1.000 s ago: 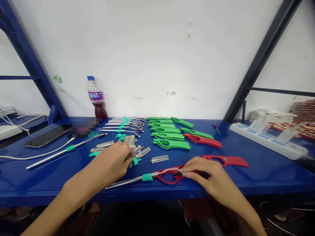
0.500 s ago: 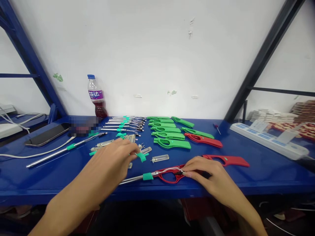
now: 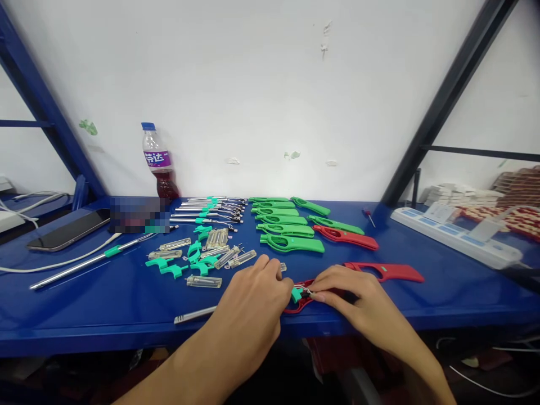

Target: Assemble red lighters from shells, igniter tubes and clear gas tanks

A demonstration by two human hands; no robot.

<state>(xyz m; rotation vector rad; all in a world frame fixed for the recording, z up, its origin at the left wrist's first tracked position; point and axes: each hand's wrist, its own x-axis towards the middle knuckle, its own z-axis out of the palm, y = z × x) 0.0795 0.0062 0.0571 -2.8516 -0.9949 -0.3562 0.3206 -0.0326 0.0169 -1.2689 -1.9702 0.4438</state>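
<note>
My left hand (image 3: 255,301) is closed in a pinch on a small green trigger (image 3: 296,293), over the opening of a red lighter handle shell (image 3: 300,305). My right hand (image 3: 365,295) pinches a small black igniter piece (image 3: 306,294) with white wires at the shell's other side and covers the shell's rear. A silver lighter tube (image 3: 194,315) lies at the shell's front, its rear part hidden by my left hand. Loose green triggers (image 3: 172,271) and clear fuel tanks (image 3: 204,281) lie left of my hands.
Green handle shells (image 3: 292,243), two more red shells (image 3: 396,272) and a row of tubes with wires (image 3: 206,208) lie farther back. A drink bottle (image 3: 158,163) and a phone (image 3: 67,230) are at left. A power strip (image 3: 455,236) and a small screwdriver (image 3: 369,216) are at right.
My left hand has moved right with the green trigger, from above the loose parts to the red shell's opening. The right hand stays at the shell. The view has shifted slightly.
</note>
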